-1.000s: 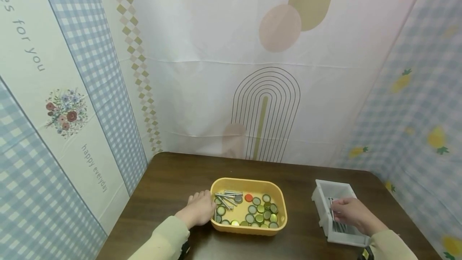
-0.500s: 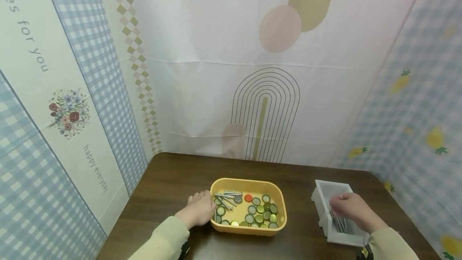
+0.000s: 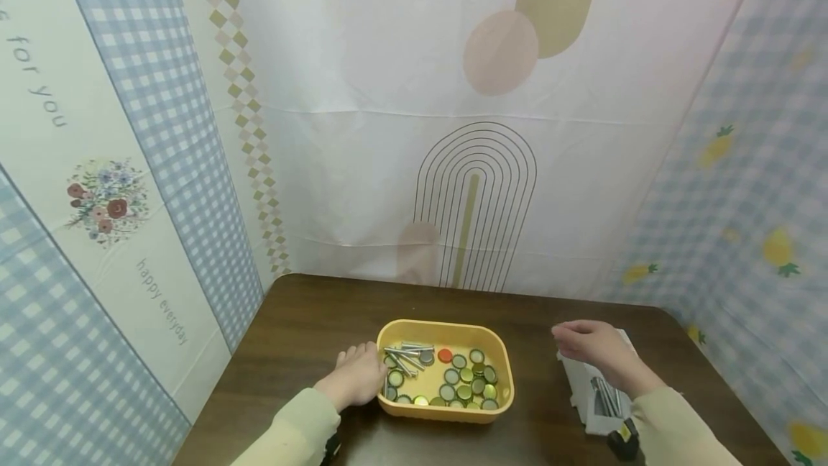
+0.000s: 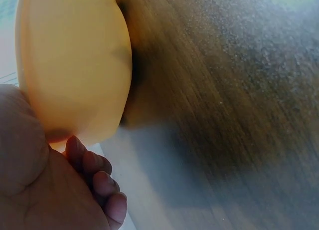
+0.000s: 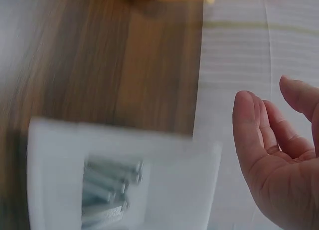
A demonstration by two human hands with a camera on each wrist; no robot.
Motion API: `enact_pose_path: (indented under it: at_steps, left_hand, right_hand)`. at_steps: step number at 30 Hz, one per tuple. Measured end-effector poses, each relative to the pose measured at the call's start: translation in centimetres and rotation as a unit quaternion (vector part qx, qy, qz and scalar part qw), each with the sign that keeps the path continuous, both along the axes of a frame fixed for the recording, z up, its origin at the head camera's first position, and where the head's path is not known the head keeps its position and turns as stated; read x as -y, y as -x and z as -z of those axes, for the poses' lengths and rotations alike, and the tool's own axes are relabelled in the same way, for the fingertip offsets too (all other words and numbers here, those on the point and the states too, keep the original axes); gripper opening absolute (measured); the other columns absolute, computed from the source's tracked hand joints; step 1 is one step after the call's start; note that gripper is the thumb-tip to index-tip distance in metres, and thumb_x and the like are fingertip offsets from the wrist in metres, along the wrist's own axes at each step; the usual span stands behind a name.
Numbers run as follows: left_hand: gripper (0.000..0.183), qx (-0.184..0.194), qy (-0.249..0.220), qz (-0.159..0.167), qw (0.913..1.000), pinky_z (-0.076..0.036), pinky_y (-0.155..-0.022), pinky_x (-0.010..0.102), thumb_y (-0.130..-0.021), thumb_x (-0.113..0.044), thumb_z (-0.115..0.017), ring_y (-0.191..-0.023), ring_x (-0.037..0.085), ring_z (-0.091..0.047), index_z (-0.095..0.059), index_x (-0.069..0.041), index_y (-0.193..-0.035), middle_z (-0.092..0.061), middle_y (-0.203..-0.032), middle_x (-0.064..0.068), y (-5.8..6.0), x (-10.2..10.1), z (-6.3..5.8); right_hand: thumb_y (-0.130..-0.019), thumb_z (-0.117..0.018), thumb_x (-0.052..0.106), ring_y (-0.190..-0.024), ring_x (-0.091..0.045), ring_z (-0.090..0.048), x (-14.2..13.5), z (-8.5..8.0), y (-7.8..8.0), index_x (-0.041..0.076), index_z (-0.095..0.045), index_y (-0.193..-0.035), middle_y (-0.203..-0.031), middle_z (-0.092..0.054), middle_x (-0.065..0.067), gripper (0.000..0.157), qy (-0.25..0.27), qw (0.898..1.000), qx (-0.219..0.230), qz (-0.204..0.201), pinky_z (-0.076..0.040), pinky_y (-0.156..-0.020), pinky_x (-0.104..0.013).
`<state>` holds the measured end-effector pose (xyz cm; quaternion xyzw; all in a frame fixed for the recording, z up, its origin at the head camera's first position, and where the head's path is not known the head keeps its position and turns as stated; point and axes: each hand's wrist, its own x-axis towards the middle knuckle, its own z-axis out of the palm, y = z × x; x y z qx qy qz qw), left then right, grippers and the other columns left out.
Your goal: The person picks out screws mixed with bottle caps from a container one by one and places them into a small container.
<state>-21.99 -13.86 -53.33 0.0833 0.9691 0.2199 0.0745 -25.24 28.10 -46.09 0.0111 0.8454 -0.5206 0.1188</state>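
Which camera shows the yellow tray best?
The head view: it shows the yellow tray nearly whole, bottle caps inside. The left wrist view shows plain wall close up; the right wrist view, only a cut-off bit.

**Left hand low and curled, right hand hovering with a loose curve**

The left forearm (image 3: 290, 428) slants in from the lower edge, reaching forward and to the person's right. At its end the left hand (image 3: 357, 374) lies back upward, and from the wrist its fingers (image 4: 105, 184) show bent in a row beside the palm (image 4: 62, 202). It seems to be holding on, though the thumb's tip is hidden, so the grip is hard to judge.

The right forearm (image 3: 682, 428) comes in from the lower right, angled inward. The right hand (image 3: 598, 349) hangs in the air, well apart from the other, its fingertips (image 5: 244, 106) pointing leftward and gently curved, with a gap between the digits.
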Motion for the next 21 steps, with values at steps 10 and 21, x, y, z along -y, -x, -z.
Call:
enact_pose_path:
  at_steps: [10,21]
  left_hand:
    - [0.033,0.001,0.004,0.002,1.0000,-0.033,-0.084,0.051,-0.094,-0.024,-0.045,-0.090,0.031,-0.047,-0.052,0.005,-0.109,-0.052,-0.095,0.014,0.2,0.1,0.6]
    - [0.034,-0.014,0.004,0.004,0.9999,-0.033,-0.085,0.052,-0.095,-0.024,-0.045,-0.091,0.032,-0.047,-0.051,0.006,-0.110,-0.052,-0.095,0.014,-0.5,0.3,0.9]
  right_hand:
    - [-0.089,-0.069,0.022,-0.094,-0.035,-0.066,9.6,3.1,1.5,-0.005,-0.066,-0.110,-0.105,-0.066,-0.021,0.035,0.048,0.999,-0.014,-0.021,-0.052,-0.082,-0.044]
    - [-0.089,-0.068,0.013,-0.087,-0.030,-0.066,19.4,5.8,0.0,-0.008,-0.067,-0.106,-0.097,-0.069,-0.016,0.027,0.049,0.991,-0.007,-0.122,-0.054,-0.076,-0.044]
